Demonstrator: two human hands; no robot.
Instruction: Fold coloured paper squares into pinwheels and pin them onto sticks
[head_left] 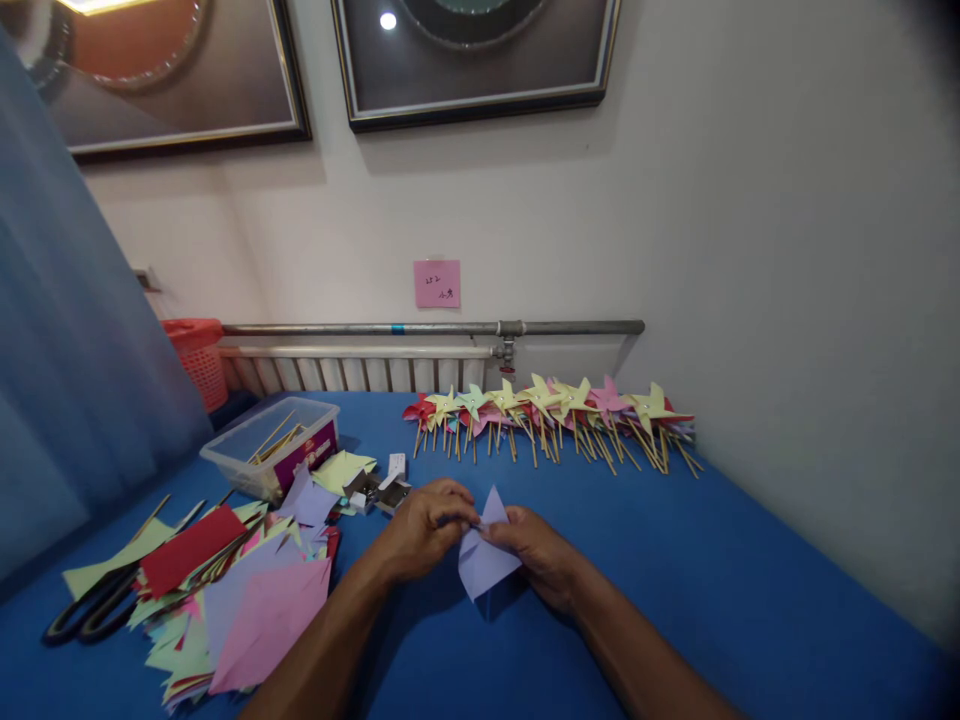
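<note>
A lavender paper pinwheel (486,568), partly folded, is held a little above the blue table by both hands. My left hand (429,528) pinches near its middle from the left, fingers curled; whether a small pin sits between the fingertips is hidden. My right hand (538,552) grips the paper from the right, its thumb pressed on the centre. One point of the paper stands up between the hands and another hangs down toward me. Small open boxes (377,490) with tiny metal pieces lie just beyond my left hand.
A pile of coloured paper (262,610) lies at left, with black-handled scissors (97,605) beside it. Behind is a clear plastic tub (247,470) holding sticks. Finished pinwheels (570,398) on sticks line the far table side by the wall. A red basket (196,360) stands back left.
</note>
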